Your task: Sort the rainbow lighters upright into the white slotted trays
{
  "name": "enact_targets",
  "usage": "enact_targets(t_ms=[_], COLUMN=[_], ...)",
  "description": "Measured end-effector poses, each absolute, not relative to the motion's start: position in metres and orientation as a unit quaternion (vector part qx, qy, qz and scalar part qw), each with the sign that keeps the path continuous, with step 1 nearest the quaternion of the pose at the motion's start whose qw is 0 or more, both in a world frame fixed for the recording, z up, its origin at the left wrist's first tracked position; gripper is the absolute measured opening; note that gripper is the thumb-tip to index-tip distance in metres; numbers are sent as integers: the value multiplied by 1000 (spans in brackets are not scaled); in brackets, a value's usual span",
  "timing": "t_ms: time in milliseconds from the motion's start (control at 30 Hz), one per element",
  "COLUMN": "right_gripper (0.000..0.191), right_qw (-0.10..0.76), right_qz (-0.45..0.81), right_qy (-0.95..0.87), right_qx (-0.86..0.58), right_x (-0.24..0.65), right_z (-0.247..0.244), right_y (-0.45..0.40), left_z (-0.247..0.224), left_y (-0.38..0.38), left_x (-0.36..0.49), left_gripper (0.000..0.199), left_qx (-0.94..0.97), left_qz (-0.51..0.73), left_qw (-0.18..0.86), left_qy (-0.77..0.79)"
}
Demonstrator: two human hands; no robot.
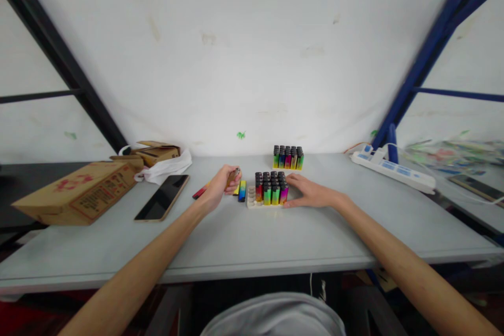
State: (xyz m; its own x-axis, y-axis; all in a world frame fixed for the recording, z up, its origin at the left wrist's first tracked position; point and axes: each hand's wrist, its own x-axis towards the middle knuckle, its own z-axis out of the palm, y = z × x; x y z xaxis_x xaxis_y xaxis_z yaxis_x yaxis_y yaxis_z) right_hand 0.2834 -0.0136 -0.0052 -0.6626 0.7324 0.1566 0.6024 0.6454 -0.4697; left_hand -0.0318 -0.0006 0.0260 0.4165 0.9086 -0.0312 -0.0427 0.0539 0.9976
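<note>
My left hand (221,185) is closed round a single lighter (233,178), its metal top poking out above the fingers. Loose lighters lie on the table beside and beneath that hand: a blue and yellow lighter (242,191) and a red one (200,190) among them. Just right of these stands a white tray (252,200) with several rows of upright, black-topped, coloured lighters (271,189); some holes at its left end show bare. At the tray's right side, my right hand (309,191) holds it, thumb by the front corner and fingers towards the back.
Behind the tray, a second block of upright lighters (289,157) stands near the wall. A phone (162,198), a cardboard box (79,189), a smaller opened box (157,153) and a white plastic bag (167,168) lie left. A power strip (394,170) with cables lies right.
</note>
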Motion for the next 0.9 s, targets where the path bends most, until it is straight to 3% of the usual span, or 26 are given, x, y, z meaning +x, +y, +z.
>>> enact_targets(t_ms=[200,500,900], right_gripper=[81,80,79], right_qw=[170,175,176], right_qz=[184,202,196], right_qy=[-895,-894,-895], right_qx=[-368,-361,-361], right_x=[284,283,283], right_z=[-8,-4,-4], right_y=[-12,-14,-14], left_z=[24,26,25], left_y=[-10,-15,-20], left_x=[-24,-24,-23], left_gripper=[28,30,30], left_qx=[602,767,809], left_qz=[398,361,339], left_qw=[609,441,360], left_qy=[329,295,317])
